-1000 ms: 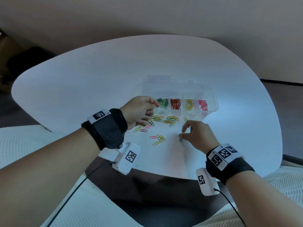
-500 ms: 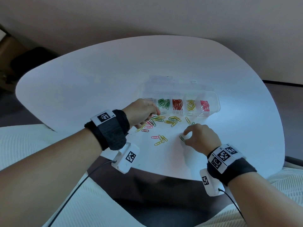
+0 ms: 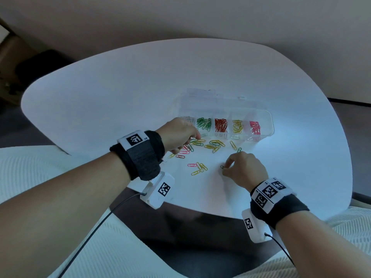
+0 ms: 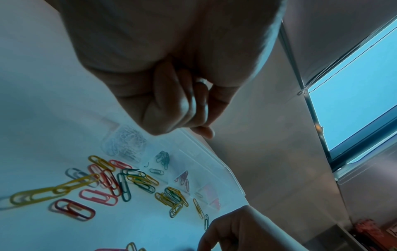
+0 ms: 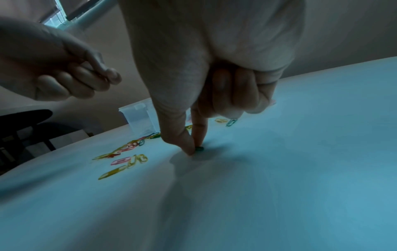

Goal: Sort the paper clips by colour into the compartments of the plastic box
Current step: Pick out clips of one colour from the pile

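Note:
The clear plastic box (image 3: pixel 268 119) lies open on the white table, its compartments holding white, green (image 3: pixel 203 123), red (image 3: pixel 220 125), yellow (image 3: pixel 237 126) and pink (image 3: pixel 255 127) clips. Loose mixed clips (image 3: pixel 212 145) are scattered just in front of it. My left hand (image 3: pixel 192 137) hovers over their left end with fingers curled tight (image 4: pixel 171 105); I see nothing held in it. My right hand (image 3: pixel 225 168) is nearer me, thumb and forefinger pinching a green paper clip (image 5: pixel 199 148) that lies on the table.
A small group of pink and yellow clips (image 3: pixel 197 167) lies between my hands. The box lid (image 3: pixel 210 97) lies back behind the box. The table's near edge (image 3: pixel 200 210) runs just below my wrists. A dark chair (image 3: pixel 40 63) stands far left.
My left hand has pulled back from the box's left end to above the loose clips. My right thumb and forefinger have closed on the green clip.

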`<state>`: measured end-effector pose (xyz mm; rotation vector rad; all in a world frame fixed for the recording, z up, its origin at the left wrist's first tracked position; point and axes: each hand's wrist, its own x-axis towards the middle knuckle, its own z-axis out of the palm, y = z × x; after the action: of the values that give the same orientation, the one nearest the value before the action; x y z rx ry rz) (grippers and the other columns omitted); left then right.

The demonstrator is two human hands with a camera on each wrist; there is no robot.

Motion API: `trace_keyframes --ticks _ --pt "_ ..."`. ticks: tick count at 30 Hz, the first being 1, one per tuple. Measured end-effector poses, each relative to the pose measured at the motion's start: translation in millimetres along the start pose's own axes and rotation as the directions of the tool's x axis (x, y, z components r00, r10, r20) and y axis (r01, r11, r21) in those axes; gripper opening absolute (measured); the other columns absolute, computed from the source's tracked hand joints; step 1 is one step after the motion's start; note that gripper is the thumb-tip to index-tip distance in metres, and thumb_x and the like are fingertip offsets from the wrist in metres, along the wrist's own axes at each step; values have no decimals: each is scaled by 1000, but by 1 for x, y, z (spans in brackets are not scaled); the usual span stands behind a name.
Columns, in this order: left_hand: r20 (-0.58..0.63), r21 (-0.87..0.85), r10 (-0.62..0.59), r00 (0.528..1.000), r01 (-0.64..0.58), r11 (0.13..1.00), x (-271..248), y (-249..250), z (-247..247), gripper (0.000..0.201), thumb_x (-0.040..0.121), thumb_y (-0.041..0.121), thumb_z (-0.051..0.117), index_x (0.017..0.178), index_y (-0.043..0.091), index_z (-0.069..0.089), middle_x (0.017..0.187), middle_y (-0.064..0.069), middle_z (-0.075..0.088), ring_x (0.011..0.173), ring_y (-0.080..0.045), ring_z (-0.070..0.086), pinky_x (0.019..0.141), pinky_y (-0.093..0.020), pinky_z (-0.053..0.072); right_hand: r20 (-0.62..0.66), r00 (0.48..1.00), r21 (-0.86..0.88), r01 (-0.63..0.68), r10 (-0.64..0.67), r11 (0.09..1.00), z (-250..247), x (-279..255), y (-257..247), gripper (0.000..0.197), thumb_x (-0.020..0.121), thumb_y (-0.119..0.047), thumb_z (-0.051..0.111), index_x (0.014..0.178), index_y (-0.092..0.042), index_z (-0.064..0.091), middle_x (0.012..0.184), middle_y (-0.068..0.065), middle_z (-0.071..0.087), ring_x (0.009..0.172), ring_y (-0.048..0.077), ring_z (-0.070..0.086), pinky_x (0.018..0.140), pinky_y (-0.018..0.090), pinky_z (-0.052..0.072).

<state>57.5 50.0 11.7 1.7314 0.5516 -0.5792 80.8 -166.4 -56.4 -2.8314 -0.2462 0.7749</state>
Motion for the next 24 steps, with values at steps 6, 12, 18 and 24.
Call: trace_keyframes --ticks 6,12,18,24 --pt "-10 -38 -11 1000 11 999 3 -4 3 19 88 6 46 83 5 65 61 -2 35 48 -14 23 40 -19 25 37 999 -57 -25 27 998 7 1 -3 25 73 -43 67 82 -19 65 82 2 65 73 23 63 63 27 49" --pt "-42 -54 -38 998 36 998 8 -5 3 18 87 6 49 86 3 66 63 -4 27 51 -17 19 46 -23 20 48 999 -113 -12 18 994 10 -1 -7 28 76 -40 58 80 -13 62 81 5 63 71 25 61 65 28 51" --pt "-93 -181 -177 980 158 971 11 -2 -2 13 86 7 51 77 4 60 62 -4 34 48 -14 23 42 -20 22 297 954 664 -188 -24 724 -12 0 -18 24 76 -18 46 56 -17 31 57 3 26 50 17 19 50 27 16" --pt "-26 -431 -209 977 178 885 14 13 -2 10 84 10 53 91 4 57 68 -5 46 52 -14 42 47 -22 35 299 943 925 -249 -147 286 -44 10 -51 21 81 -6 44 64 -15 36 59 6 43 44 16 26 43 24 15"
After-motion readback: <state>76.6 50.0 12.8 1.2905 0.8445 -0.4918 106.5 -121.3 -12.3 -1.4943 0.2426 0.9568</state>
